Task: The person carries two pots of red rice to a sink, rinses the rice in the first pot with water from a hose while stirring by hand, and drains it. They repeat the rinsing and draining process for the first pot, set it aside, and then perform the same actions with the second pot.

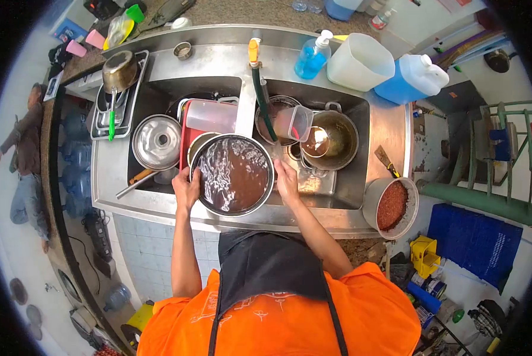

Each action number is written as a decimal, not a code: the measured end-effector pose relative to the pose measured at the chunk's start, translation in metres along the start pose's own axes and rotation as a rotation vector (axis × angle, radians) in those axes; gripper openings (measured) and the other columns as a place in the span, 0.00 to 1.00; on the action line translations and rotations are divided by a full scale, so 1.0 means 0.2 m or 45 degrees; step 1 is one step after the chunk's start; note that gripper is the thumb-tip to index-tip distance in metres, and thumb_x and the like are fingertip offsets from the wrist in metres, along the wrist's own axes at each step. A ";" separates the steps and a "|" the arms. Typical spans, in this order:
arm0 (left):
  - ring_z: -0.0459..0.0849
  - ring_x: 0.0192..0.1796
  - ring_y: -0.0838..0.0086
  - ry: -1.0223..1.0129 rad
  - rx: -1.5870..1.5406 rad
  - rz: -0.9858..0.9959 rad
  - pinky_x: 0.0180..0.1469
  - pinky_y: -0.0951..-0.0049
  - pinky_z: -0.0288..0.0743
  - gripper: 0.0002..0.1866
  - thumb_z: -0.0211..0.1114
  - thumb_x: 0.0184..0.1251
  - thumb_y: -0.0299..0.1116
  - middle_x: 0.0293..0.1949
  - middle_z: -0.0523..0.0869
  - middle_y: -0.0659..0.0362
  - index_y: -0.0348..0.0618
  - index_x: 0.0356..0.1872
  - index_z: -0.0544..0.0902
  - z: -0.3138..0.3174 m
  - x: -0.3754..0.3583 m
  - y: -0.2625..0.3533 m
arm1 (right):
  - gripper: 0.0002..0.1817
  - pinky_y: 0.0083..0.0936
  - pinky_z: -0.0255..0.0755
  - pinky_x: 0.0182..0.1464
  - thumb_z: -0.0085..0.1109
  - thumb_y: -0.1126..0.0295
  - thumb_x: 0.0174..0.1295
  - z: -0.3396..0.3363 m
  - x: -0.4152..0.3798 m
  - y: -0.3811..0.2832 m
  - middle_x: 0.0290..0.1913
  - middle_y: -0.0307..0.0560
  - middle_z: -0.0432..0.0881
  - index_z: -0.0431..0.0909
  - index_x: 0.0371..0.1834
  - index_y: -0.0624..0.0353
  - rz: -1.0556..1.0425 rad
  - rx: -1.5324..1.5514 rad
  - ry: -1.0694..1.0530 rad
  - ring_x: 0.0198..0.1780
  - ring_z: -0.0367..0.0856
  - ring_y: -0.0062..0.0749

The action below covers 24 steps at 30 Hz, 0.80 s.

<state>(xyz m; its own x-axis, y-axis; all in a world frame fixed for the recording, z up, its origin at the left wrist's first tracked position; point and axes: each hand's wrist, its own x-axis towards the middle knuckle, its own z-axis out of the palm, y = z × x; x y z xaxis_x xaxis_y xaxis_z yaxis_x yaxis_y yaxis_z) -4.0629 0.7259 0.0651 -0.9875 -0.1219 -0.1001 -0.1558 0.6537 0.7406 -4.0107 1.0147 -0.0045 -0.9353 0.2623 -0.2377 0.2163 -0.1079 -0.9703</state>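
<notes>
A round metal pot of brown liquid with pale, shiny streaks on top is held over the front of the sink, near its middle divider. My left hand grips the pot's left rim, thumb on the edge. At the opposite rim, my right hand is closed against the side, its fingertips partly hidden. Just above that hand ends a green hose running down from the orange-handled tap. Left of the pot lies a silver lid. A red tray with a clear container is behind it.
The right basin holds a large used pot and a clear plastic container. A tub of reddish grains and a spatula sit on the right ledge. Blue soap bottles line the back. Another person is far left.
</notes>
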 end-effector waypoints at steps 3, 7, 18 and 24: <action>0.66 0.24 0.81 -0.020 -0.147 -0.071 0.27 0.72 0.66 0.13 0.64 0.67 0.33 0.17 0.73 0.59 0.33 0.26 0.78 0.02 -0.02 0.00 | 0.16 0.14 0.71 0.41 0.51 0.62 0.76 0.01 -0.02 -0.11 0.40 0.34 0.84 0.82 0.45 0.64 0.412 0.618 -0.029 0.38 0.79 0.13; 0.66 0.27 0.84 -0.050 -0.316 -0.119 0.29 0.76 0.64 0.11 0.63 0.68 0.31 0.20 0.74 0.67 0.34 0.28 0.79 0.06 -0.05 0.00 | 0.15 0.13 0.73 0.39 0.51 0.62 0.76 -0.04 -0.03 -0.10 0.39 0.34 0.84 0.81 0.47 0.63 0.463 0.655 -0.038 0.37 0.80 0.14; 0.66 0.28 0.87 -0.041 -0.398 -0.124 0.31 0.80 0.62 0.07 0.63 0.71 0.30 0.25 0.75 0.72 0.38 0.33 0.83 0.10 -0.14 0.02 | 0.15 0.19 0.76 0.45 0.51 0.62 0.75 -0.13 -0.02 -0.01 0.41 0.40 0.85 0.80 0.48 0.63 0.377 0.629 -0.018 0.42 0.83 0.22; 0.68 0.29 0.87 -0.011 -0.380 -0.122 0.32 0.80 0.64 0.06 0.63 0.71 0.29 0.26 0.78 0.71 0.38 0.34 0.84 0.11 -0.16 0.05 | 0.14 0.19 0.76 0.42 0.52 0.63 0.73 -0.17 -0.06 -0.10 0.41 0.42 0.85 0.79 0.49 0.62 0.621 0.767 0.038 0.40 0.83 0.26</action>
<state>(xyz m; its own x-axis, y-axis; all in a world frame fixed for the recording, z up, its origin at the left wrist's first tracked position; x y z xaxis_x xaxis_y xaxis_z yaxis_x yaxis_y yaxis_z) -4.0330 0.7519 0.0606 -0.9691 -0.1649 -0.1836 -0.2351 0.3916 0.8896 -3.9942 1.0472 0.0170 -0.7636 0.0761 -0.6412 0.4039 -0.7186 -0.5662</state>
